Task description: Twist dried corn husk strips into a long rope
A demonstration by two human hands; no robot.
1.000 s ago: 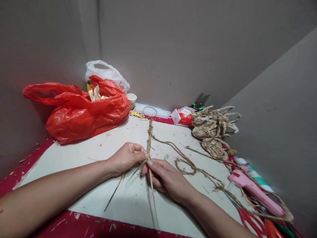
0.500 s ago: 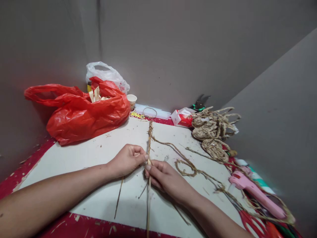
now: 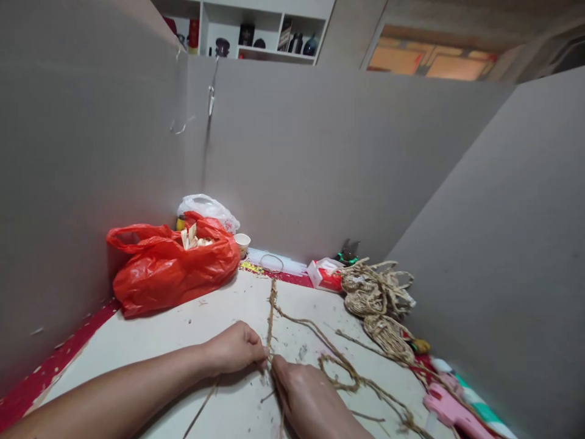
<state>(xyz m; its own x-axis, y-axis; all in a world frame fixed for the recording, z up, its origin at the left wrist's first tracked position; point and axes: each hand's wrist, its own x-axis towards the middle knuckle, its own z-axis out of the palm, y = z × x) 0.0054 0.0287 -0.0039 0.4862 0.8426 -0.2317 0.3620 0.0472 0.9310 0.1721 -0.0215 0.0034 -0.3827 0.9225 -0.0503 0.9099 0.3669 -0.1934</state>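
Observation:
A braided straw rope [image 3: 272,308] runs away from me across the white tabletop [image 3: 183,332]. My left hand [image 3: 235,349] pinches its near end with closed fingers. My right hand [image 3: 305,399] meets it from the right and grips the same loose straw strands [image 3: 205,401], which trail toward the bottom edge. A second length of braided rope [image 3: 340,369] curls in a loop just right of my right hand.
A red plastic bag [image 3: 171,268] with husks lies at the back left, with a white bag [image 3: 208,207] and a paper cup [image 3: 242,242] behind it. Woven straw pieces [image 3: 377,299] pile at the right, near a red-white box [image 3: 325,275]. A pink glue gun [image 3: 450,411] lies at the lower right. Grey partition walls enclose the table.
The camera has tilted up, so shelves above the partition show and my hands sit lower in view. My hands stay together on the braid's end.

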